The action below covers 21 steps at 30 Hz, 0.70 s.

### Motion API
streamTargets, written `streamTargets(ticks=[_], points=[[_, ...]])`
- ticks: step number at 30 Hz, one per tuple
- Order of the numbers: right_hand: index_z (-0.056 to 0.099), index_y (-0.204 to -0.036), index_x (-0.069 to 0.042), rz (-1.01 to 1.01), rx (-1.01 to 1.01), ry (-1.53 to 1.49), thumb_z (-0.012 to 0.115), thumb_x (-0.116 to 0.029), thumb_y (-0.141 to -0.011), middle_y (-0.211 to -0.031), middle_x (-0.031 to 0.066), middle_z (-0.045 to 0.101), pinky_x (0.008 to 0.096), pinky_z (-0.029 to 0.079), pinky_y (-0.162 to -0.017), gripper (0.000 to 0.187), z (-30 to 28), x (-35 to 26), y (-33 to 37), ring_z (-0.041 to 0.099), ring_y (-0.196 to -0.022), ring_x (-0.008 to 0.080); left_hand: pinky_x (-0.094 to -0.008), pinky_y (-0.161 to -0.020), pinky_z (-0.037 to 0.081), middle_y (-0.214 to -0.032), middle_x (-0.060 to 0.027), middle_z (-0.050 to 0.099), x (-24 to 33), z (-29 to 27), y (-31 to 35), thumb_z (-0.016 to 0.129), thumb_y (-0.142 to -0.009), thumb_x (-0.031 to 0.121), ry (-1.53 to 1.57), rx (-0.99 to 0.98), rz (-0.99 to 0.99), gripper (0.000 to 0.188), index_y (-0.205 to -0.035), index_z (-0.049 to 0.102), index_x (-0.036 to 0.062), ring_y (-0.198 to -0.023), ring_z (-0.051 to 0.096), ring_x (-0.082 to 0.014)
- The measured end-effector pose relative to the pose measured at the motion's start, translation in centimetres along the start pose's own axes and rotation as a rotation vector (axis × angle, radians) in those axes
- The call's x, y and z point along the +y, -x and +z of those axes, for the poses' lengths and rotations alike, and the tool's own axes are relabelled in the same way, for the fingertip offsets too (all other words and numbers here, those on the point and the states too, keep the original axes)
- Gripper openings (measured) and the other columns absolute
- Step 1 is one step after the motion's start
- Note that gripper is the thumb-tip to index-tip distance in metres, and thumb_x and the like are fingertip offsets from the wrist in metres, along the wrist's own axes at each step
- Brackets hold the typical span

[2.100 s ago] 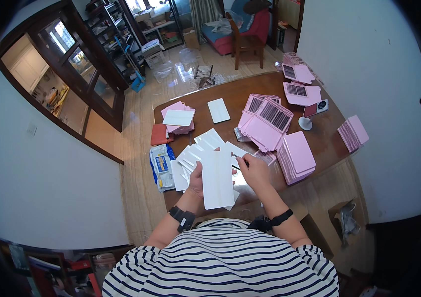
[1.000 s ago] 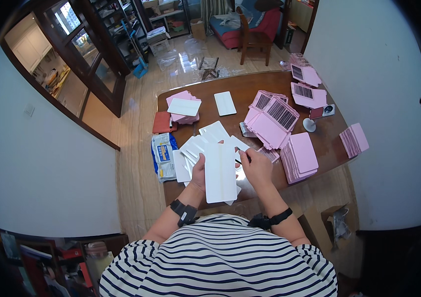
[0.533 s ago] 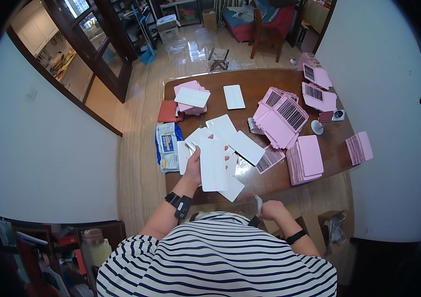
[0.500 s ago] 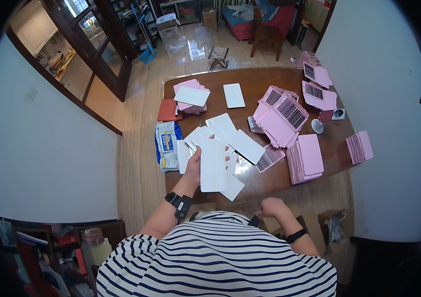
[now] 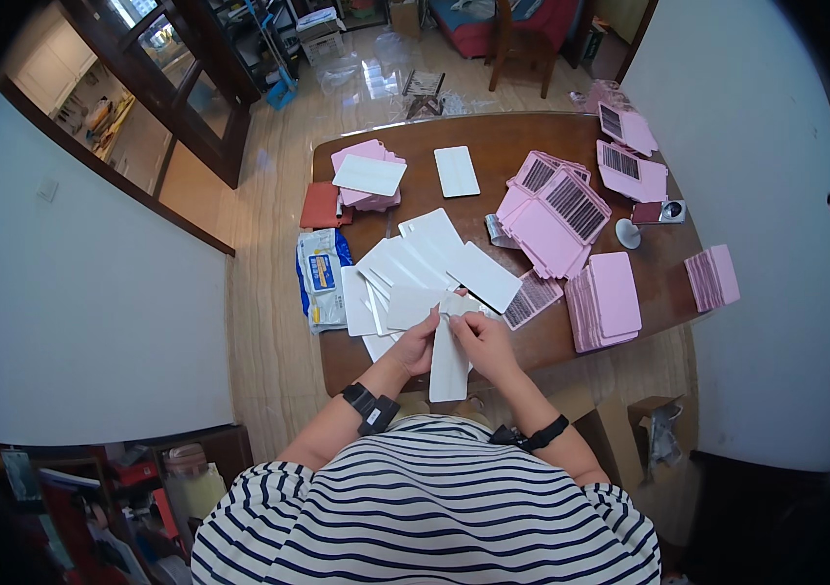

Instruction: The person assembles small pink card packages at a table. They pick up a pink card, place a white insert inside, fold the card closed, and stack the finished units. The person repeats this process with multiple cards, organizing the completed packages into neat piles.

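Near the table's front edge, my left hand (image 5: 419, 349) grips a white flat rectangular panel (image 5: 449, 369), which hangs down toward me and looks narrow, as if turned partly edge-on. On its upper part my right hand (image 5: 485, 343) is closed in a pinch; whether a thin layer or only the panel's edge is between those fingers, I cannot make out. Beneath and beyond both hands, several similar white panels (image 5: 429, 237) lie fanned over one another. One lone white panel (image 5: 457, 172) rests farther back.
Pink cases with dark striped insides (image 5: 571, 210) pile up at right, beside a pink stack (image 5: 615, 297) and a smaller one (image 5: 713, 278). A blue-and-white soft pack (image 5: 322, 278), a red-brown pouch (image 5: 322, 205) and pink pieces under a white panel (image 5: 370, 175) occupy the left. Cardboard boxes (image 5: 619, 434) stand below.
My right hand has come up from beside my body to the white panel and closed on its upper part. The panel has turned from facing me broadly to a narrower angle.
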State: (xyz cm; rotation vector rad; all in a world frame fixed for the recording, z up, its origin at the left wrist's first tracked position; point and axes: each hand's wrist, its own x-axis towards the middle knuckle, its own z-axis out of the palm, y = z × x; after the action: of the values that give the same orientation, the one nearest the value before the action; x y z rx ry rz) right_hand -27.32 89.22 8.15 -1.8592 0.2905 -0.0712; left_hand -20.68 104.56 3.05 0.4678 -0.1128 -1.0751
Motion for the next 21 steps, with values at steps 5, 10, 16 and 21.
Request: streamTargets(ticks=[5, 10, 16, 21], points=[[0.069, -0.085, 0.001, -0.040, -0.038, -0.056, 0.067, -0.026, -0.097, -0.063, 0.0108, 0.062, 0.0327, 0.047, -0.056, 0.030, -0.5, 1.1, 1.8, 0.058, -0.058, 0.0126, -0.0548, -0.111, 0.044, -0.153, -0.0216, 0.044, 0.5, -0.8, -0.4, 0.046, -0.103, 0.057, 0.037, 0.012, 0.105, 0.074, -0.163, 0.021, 0.0229, -0.136, 0.050, -0.0387], [0.069, -0.081, -0.003, -0.027, -0.348, 0.212, 0.068, -0.033, -0.094, -0.068, 0.0134, 0.065, 0.0383, 0.047, -0.056, 0.033, -2.9, 4.8, 5.1, 0.059, -0.056, 0.0270, -0.0686, -0.108, 0.040, -0.152, -0.0222, 0.045, 4.4, -2.1, -1.2, 0.037, -0.104, 0.063, 0.095, 0.301, 0.284, 0.065, -0.160, 0.029, 0.0304, -0.135, 0.049, -0.0443], [0.076, -0.083, -0.011, 0.312, -0.460, 0.722, 0.060, -0.049, -0.094, -0.080, 0.0162, 0.071, 0.0509, 0.054, -0.067, 0.043, -6.2, 11.9, 10.1, 0.068, -0.078, 0.0392, -0.0678, -0.107, 0.041, -0.144, -0.0254, 0.052, 10.7, -4.9, -8.2, 0.033, -0.104, 0.063, 0.236, 0.410, 0.320, 0.079, -0.151, 0.040, -0.0005, -0.130, 0.053, -0.0482], [0.079, -0.093, -0.016, 0.527, -0.344, 0.641, 0.059, -0.051, -0.094, -0.083, 0.0160, 0.072, 0.0495, 0.056, -0.072, 0.041, -7.1, 14.6, 12.5, 0.069, -0.081, 0.0401, -0.0541, -0.111, 0.045, -0.140, -0.0216, 0.059, 14.1, -8.0, -21.2, 0.030, -0.109, 0.050, 0.285, 0.312, 0.330, 0.064, -0.142, 0.051, -0.0005, -0.128, 0.057, -0.0418]])
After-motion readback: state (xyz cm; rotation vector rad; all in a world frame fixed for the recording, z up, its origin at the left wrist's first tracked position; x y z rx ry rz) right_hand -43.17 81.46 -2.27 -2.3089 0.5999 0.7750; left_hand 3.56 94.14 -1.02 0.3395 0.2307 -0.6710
